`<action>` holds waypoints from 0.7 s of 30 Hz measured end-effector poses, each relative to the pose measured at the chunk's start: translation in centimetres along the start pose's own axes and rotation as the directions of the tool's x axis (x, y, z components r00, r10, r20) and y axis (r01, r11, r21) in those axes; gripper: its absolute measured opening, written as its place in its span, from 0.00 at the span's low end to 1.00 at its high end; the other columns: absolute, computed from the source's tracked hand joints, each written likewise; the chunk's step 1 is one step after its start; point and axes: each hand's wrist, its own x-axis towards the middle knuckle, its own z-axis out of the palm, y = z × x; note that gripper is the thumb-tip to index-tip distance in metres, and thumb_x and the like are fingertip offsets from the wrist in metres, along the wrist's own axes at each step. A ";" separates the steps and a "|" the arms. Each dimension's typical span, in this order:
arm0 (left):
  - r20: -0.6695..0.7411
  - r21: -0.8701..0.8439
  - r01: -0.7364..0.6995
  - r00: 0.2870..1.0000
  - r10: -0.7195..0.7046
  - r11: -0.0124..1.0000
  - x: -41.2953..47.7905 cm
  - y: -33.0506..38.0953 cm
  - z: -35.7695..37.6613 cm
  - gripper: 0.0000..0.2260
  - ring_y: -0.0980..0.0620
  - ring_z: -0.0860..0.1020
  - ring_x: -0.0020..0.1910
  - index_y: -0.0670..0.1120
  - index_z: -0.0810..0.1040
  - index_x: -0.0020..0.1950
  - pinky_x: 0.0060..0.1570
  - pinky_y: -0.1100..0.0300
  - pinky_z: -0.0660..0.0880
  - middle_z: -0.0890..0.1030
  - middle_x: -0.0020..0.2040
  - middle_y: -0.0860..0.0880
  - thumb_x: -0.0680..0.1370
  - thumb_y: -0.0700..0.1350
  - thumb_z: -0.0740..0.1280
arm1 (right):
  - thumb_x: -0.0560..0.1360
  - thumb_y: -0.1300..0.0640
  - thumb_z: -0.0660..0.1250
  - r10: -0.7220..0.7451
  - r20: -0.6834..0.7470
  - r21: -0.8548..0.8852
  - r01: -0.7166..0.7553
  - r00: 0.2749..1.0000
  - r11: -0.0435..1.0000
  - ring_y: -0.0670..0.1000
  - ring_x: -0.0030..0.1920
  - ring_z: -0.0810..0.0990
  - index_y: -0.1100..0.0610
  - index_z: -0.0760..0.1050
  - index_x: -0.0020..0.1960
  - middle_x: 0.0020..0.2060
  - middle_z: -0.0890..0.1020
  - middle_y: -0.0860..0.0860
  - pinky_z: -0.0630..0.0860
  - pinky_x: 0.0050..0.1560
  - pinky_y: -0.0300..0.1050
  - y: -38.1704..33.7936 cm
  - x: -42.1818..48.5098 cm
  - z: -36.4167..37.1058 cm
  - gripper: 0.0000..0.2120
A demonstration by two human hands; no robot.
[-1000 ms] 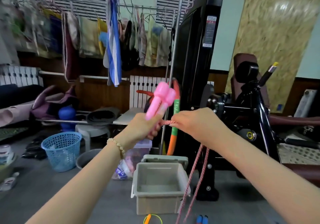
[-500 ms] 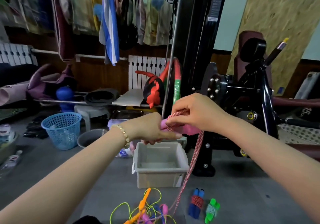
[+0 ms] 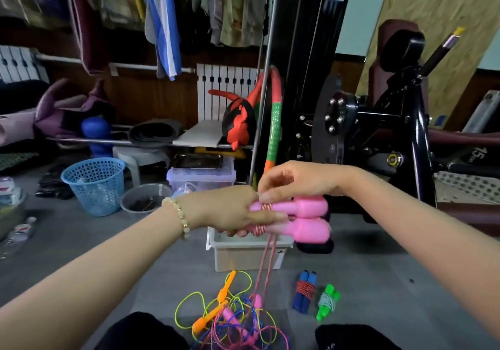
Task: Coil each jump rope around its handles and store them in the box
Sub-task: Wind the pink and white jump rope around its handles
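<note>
My left hand (image 3: 232, 211) grips two pink jump-rope handles (image 3: 305, 218) held side by side, pointing right, above the grey box (image 3: 244, 257). A few turns of the red-and-white rope (image 3: 266, 265) wrap the handles near my fingers, and the rest hangs down to the floor. My right hand (image 3: 292, 180) pinches the rope at the top of the wraps. On the floor lie a tangle of loose ropes (image 3: 232, 317) with orange and pink handles, a coiled blue-handled rope (image 3: 304, 291) and a coiled green-handled rope (image 3: 327, 302).
A black exercise machine (image 3: 378, 122) stands right behind the box. A blue mesh basket (image 3: 94, 184), a grey bowl (image 3: 143, 198) and a clear lidded container (image 3: 200, 176) sit at the left. My dark knees (image 3: 143, 333) are at the bottom edge.
The pink handles went from upright to lying level and came lower over the box. My right hand has laid rope turns round them. The view tilted down, showing the ropes on the floor.
</note>
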 end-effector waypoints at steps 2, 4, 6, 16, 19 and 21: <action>-0.030 -0.111 0.076 0.996 -0.080 0.991 0.2 -1.1 0.0 0.24 0.53 0.69 0.22 0.45 0.73 0.36 0.23 0.67 0.67 0.73 0.26 0.50 0.77 0.63 0.57 | 0.69 0.49 0.71 -0.026 -0.169 0.055 0.036 0.985 0.998 0.45 0.54 0.79 0.55 0.77 0.55 0.51 0.81 0.48 0.74 0.58 0.40 1.0 0.1 0.4 0.17; -0.053 -0.307 0.123 0.988 -0.146 0.944 0.4 -2.0 0.3 0.24 0.53 0.68 0.22 0.46 0.73 0.36 0.22 0.67 0.66 0.73 0.26 0.50 0.77 0.65 0.55 | 0.69 0.51 0.72 -0.071 -0.357 0.056 0.097 0.931 0.994 0.43 0.56 0.78 0.53 0.76 0.58 0.54 0.80 0.46 0.74 0.57 0.36 1.7 0.0 0.7 0.18; -0.073 -0.509 0.122 0.980 -0.184 0.852 0.6 -2.6 0.6 0.25 0.54 0.67 0.22 0.46 0.74 0.37 0.22 0.67 0.64 0.72 0.27 0.50 0.77 0.66 0.55 | 0.66 0.49 0.73 -0.061 -0.513 0.155 0.162 0.856 0.975 0.43 0.55 0.78 0.50 0.74 0.60 0.56 0.79 0.47 0.75 0.53 0.35 2.6 -0.2 1.3 0.24; 0.127 -0.745 0.092 0.992 0.004 0.660 1.2 -1.2 1.8 0.24 0.57 0.63 0.23 0.45 0.70 0.43 0.21 0.68 0.59 0.67 0.28 0.51 0.78 0.64 0.49 | 0.63 0.49 0.76 -0.056 -0.233 0.588 0.186 0.971 0.787 0.52 0.64 0.74 0.55 0.69 0.67 0.62 0.77 0.57 0.70 0.66 0.45 4.4 -0.2 6.0 0.35; 0.210 -0.738 0.137 0.977 0.032 0.661 1.2 -1.4 1.7 0.24 0.57 0.62 0.23 0.47 0.69 0.40 0.21 0.69 0.58 0.66 0.28 0.51 0.78 0.64 0.47 | 0.64 0.51 0.72 -0.028 -0.260 0.549 0.172 0.965 0.818 0.53 0.57 0.77 0.61 0.75 0.58 0.55 0.80 0.60 0.72 0.63 0.47 4.1 -0.4 6.3 0.26; 0.226 -0.725 0.152 0.974 0.024 0.671 1.2 -1.8 1.5 0.24 0.57 0.62 0.24 0.47 0.70 0.39 0.22 0.69 0.59 0.66 0.28 0.51 0.77 0.65 0.48 | 0.68 0.53 0.71 -0.026 -0.277 0.511 0.170 0.960 0.843 0.50 0.56 0.79 0.59 0.77 0.54 0.51 0.81 0.55 0.74 0.61 0.42 4.0 -0.4 6.5 0.17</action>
